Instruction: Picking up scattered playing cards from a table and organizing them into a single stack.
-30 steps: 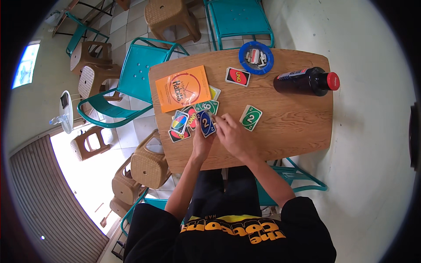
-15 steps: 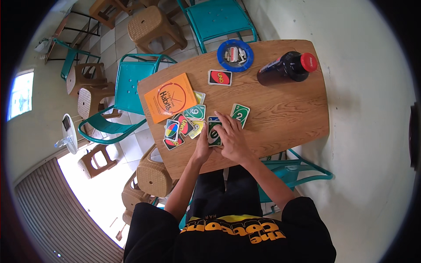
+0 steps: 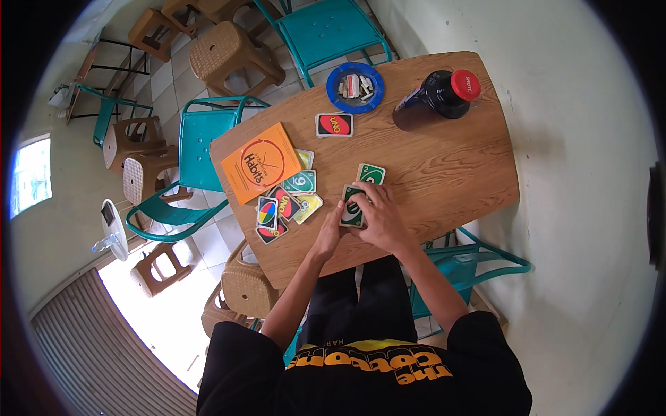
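Note:
My left hand (image 3: 329,234) is closed around the lower left edge of a small stack of playing cards (image 3: 353,208), its thumb along the side. A green card faces up on top. From the right, my right hand (image 3: 381,223) grips the same stack, fingers bent over its top and right edge and covering part of it. Just beyond my right fingertips, a green card (image 3: 372,172) lies face up on the table, partly hidden by the hand. To the left is a loose spread of cards (image 3: 285,203), some yellow, green or black-backed, and one with a multicoloured oval.
An orange book (image 3: 261,161) overlaps the spread on the wooden table (image 3: 444,177). Farther back are a red-and-black card pile (image 3: 334,125), a blue ashtray (image 3: 336,78) with butts and a dark red-capped bottle (image 3: 423,104). Teal chairs (image 3: 208,132) and brown stools (image 3: 225,52) surround the table.
Both hands and the held cards have shifted right relative to the table, closer to the loose green card. A blue card edge at the stack's top no longer shows. The whole view has tilted slightly.

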Action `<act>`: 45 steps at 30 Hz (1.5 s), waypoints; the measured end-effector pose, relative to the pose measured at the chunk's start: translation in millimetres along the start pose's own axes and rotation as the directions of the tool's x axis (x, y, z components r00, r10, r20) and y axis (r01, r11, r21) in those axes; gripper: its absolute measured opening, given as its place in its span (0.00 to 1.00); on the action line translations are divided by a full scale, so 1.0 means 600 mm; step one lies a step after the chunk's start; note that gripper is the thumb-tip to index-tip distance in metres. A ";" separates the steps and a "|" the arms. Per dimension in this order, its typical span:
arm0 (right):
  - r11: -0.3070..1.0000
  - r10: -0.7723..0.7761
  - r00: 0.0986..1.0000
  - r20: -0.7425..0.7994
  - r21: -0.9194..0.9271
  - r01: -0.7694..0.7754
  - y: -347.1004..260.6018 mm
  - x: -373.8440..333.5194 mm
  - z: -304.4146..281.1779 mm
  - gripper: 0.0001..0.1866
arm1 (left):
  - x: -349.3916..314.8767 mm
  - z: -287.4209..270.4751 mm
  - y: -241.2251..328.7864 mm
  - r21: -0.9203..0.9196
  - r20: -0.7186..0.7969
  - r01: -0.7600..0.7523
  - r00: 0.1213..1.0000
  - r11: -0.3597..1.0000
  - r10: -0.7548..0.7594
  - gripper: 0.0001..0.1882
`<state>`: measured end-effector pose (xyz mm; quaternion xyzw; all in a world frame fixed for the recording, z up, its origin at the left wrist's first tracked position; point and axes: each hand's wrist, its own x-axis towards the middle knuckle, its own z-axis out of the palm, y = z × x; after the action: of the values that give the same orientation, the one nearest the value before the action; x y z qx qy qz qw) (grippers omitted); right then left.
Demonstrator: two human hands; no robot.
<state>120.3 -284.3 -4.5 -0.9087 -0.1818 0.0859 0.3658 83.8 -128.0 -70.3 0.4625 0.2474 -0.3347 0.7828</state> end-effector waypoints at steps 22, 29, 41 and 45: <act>0.923 0.224 0.974 0.034 -0.329 -0.201 0.064 0.050 0.038 0.46 | -0.002 -0.033 0.034 0.082 -0.027 -0.081 0.996 0.993 0.084 0.28; 0.915 0.304 0.951 0.059 -0.297 -0.274 0.053 0.048 0.050 0.40 | -0.001 -0.032 0.035 0.039 -0.044 -0.119 0.992 0.992 0.120 0.25; 0.960 -0.024 0.968 0.249 0.277 -0.047 -0.013 0.032 -0.002 0.43 | -0.039 -0.017 0.036 -0.197 0.273 0.121 0.960 0.973 -0.064 0.26; 0.965 -0.077 0.969 0.233 0.261 0.014 -0.019 0.018 0.000 0.45 | -0.045 -0.003 0.049 -0.088 0.244 0.090 0.968 0.992 -0.066 0.26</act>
<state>126.9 -272.3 3.2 -0.8319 -0.2333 0.2098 0.4577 88.0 -108.1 -36.2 0.3693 0.1851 -0.4061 0.8151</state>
